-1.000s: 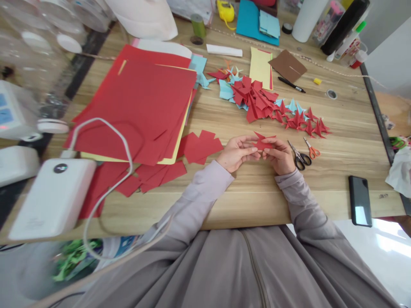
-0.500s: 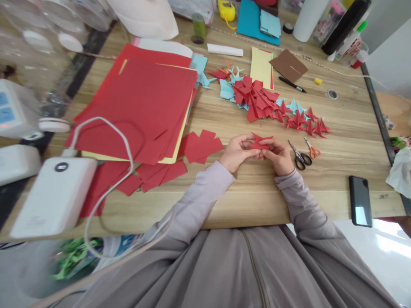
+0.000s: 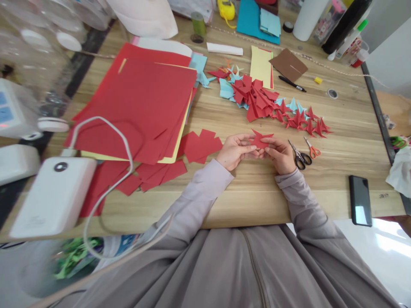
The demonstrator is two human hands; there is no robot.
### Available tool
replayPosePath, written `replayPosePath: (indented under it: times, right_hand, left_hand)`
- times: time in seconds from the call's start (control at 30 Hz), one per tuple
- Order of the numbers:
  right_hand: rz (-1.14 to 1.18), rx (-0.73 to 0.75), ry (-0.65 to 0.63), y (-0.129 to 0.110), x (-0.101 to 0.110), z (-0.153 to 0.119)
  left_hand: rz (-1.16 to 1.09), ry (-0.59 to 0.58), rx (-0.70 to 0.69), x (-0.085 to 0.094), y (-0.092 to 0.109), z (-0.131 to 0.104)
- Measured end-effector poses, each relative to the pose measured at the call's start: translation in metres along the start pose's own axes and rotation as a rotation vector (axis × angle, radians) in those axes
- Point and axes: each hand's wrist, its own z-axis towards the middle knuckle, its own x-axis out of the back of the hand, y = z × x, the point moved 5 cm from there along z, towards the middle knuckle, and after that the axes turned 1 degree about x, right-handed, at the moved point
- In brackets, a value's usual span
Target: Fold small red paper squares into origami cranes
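Note:
Between my two hands is a piece of folded red paper (image 3: 260, 140) with pointed corners sticking up and to the right. My left hand (image 3: 236, 150) pinches its left side, thumb on top. At its right lower edge, my right hand (image 3: 280, 155) grips the same piece between thumb and fingers. The fingertips underneath are partly hidden by the paper. Just right of my right hand lie black-handled scissors (image 3: 301, 160) and smaller orange-handled scissors (image 3: 313, 150). Cut red paper pieces (image 3: 202, 146) lie left of my left hand.
Beyond my hands spreads a pile of folded red papers (image 3: 257, 98), with finished-looking pointed red shapes (image 3: 298, 119) at its right. Large red sheets (image 3: 144, 102) are stacked at the left. A white power bank (image 3: 54, 196) with a looping cable sits front left, a phone (image 3: 360, 200) front right.
The folded red paper has turned slightly in my hands and more of its surface shows. My left thumb has drawn back a little to the left.

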Motion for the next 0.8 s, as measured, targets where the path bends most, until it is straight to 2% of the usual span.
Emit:
replayPosePath:
  times: [0.67,0.8]
  right_hand:
    - [-0.062,0.038,0.098,-0.0023,0.0023,0.0023]
    - [-0.071,0.039,0.094,-0.0022,0.0006,0.0025]
  left_hand:
    - [0.069,0.015,0.003,-0.0039,0.0006,-0.0016]
    - [0.088,0.025,-0.066,-0.0015,-0.0003,-0.0007]
